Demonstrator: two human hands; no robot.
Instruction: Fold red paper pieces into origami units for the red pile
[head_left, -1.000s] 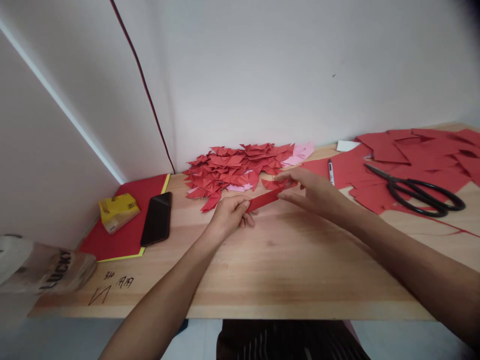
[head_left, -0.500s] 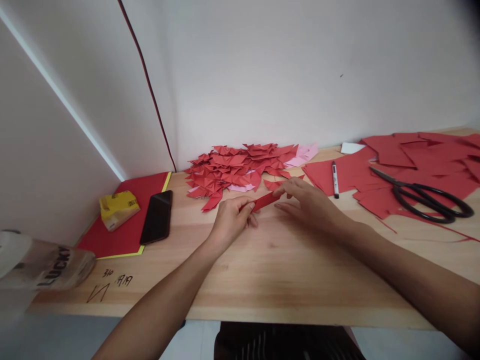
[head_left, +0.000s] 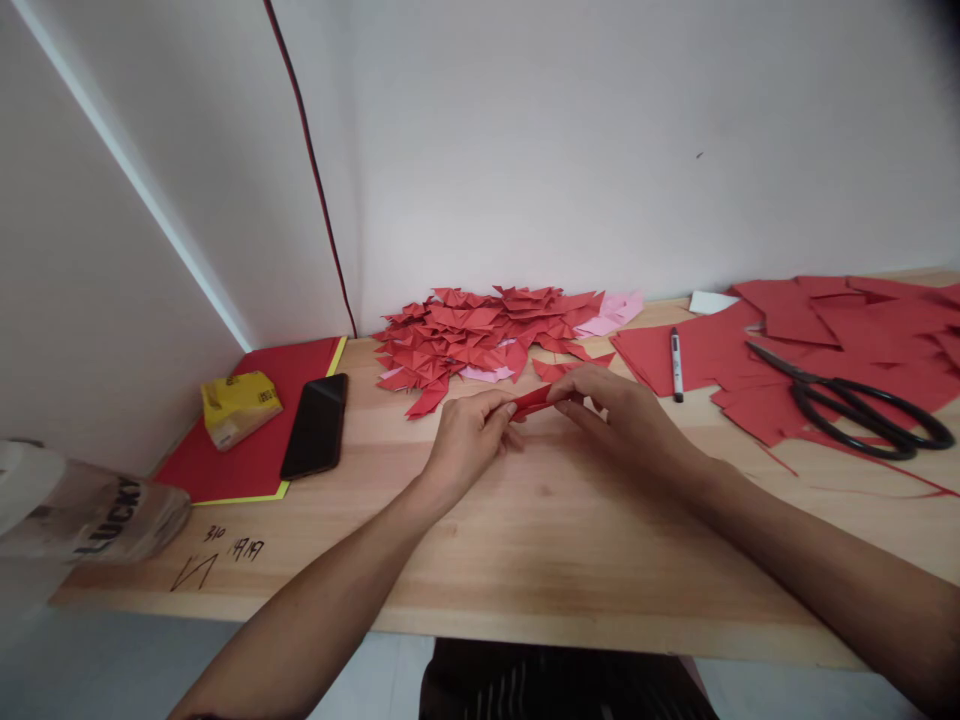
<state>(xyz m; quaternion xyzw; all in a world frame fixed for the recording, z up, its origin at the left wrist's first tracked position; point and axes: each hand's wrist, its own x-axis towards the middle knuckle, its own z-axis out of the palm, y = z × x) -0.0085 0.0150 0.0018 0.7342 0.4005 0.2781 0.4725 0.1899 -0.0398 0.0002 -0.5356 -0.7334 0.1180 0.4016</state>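
A small folded piece of red paper (head_left: 533, 400) is held between my two hands, just above the wooden table. My left hand (head_left: 474, 432) pinches its left end between thumb and fingers. At the other end, my right hand (head_left: 604, 405) grips the paper, thumb below and fingers on top. Just behind the hands lies a heap of folded red paper pieces (head_left: 465, 335), with a few pink ones among them. One red folded piece (head_left: 574, 366) rests apart at the heap's near right side.
On the right are cut red sheets (head_left: 862, 320), black-handled scissors (head_left: 855, 400) and a marker pen (head_left: 676, 365). At left, a phone (head_left: 315, 425) and a yellow packet (head_left: 240, 405) lie on a red sheet. A clear bottle (head_left: 112, 510) stands by the left edge, and a wall rises behind.
My right thumb has come up against the red paper, so the right hand now closes on its end. The paper looks narrower and more folded. The view has shifted slightly.
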